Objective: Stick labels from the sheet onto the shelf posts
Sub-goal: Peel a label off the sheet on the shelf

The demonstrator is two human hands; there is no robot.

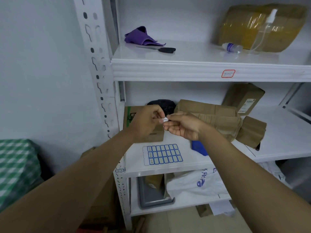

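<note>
Standing left of frame centre, the white slotted shelf post (101, 78) runs top to bottom with a slight lean, long axis near vertical; it is the target. One small label (119, 170) already sits low on it, just left of the middle shelf's (277, 142) front edge. The label sheet (162, 154) lies flat on that shelf at lower centre, long axis left-right, most cells look peeled, three written cells remain in its left column.

Left hand (146, 121) and right hand (182, 127) meet at frame centre, above the sheet. Both sets of fingers are curled and pinch one small white peeled label (165, 119) between the fingertips. Which face is sticky, cannot tell.

Key relation: the post lies left of the pinched label, and the left hand is the nearer one. Judgement: the next move carries the label leftward to the post face, likely to a bare stretch between the slots.

Cardboard boxes (218, 118) sit right behind the hands.
</note>
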